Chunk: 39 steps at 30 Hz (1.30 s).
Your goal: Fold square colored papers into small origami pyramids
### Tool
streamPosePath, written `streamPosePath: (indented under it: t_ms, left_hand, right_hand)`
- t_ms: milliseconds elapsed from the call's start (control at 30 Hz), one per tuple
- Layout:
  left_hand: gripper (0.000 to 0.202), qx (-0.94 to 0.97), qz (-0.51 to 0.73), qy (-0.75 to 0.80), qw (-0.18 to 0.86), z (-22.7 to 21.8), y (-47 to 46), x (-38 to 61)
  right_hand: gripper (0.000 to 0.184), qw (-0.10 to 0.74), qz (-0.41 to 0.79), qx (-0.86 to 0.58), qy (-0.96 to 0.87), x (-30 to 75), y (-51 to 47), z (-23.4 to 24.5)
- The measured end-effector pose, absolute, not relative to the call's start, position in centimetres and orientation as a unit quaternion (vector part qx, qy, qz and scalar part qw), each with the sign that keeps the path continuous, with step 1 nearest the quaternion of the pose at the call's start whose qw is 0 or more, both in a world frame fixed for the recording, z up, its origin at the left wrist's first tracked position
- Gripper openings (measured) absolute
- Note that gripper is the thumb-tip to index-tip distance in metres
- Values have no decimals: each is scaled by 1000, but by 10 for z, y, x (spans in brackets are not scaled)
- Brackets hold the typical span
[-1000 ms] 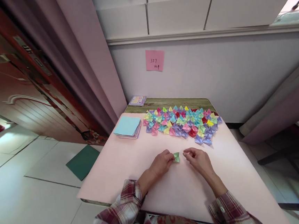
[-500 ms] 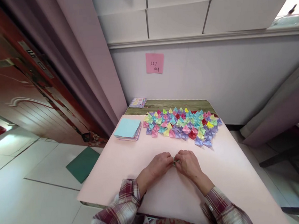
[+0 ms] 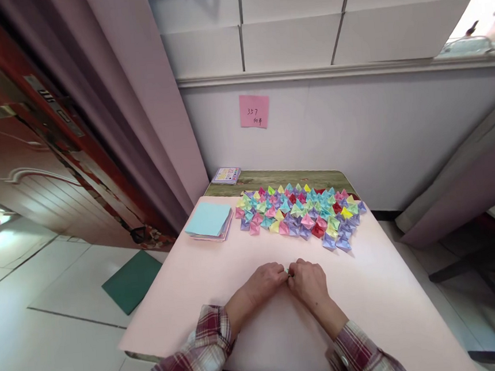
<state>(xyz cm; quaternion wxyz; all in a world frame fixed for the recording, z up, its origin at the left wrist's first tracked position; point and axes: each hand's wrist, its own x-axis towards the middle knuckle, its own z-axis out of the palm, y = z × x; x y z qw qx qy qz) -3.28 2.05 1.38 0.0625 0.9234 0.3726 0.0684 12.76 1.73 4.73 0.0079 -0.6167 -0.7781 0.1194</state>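
My left hand [image 3: 265, 280] and my right hand [image 3: 308, 279] meet fingertip to fingertip over the pink table top [image 3: 195, 282]. Both are closed on a small green folded paper piece [image 3: 287, 271], of which only a sliver shows between the fingers. Beyond the hands lies a wide patch of several small folded paper pieces [image 3: 300, 214] in many colours. A stack of square paper sheets [image 3: 208, 220] with a light blue sheet on top lies to the left of that patch.
A small printed paper pack [image 3: 226, 176] sits at the table's far left corner on a wooden strip. A pink sticky note [image 3: 254, 111] is on the wall. A green square [image 3: 131, 280] lies on the tiled floor at left. A curtain [image 3: 145, 102] hangs by the red door.
My right hand moved left to join the left hand and closed on the green piece, which is now almost hidden. The view tilted slightly downward.
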Motion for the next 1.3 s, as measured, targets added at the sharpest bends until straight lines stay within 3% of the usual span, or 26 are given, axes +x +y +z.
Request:
streamPosePath:
  t_ms: [233,400,533,733,967,1200,1300]
  left_hand:
    - [17,892,140,404,146,18,17,-39]
    - [43,799,274,486,223,7,2,-56]
    - [30,742,348,537,200,-7,-10,-67]
    - [22,759,344,531,158,-8,-10,-64]
    - [20,775,323,527,131,-3,-12,-61]
    - [19,768,326,531,148,1,-13,-63]
    - [18,758,339,532,167,0,-13,-62]
  right_hand:
    - [15,123,111,-558,-813,135,8,45]
    - [22,231,152,-619,-735,170,24,41]
    - [24,252,141,-700,-653,212,72,52]
    - [22,262,158,-752,-584,228,154,70]
    - [23,298,205,-760,-541,212,199,53]
    - [52,417,224,-725,-501,226,158,43]
    - [53,459,250,-701,-486,219,101,27]
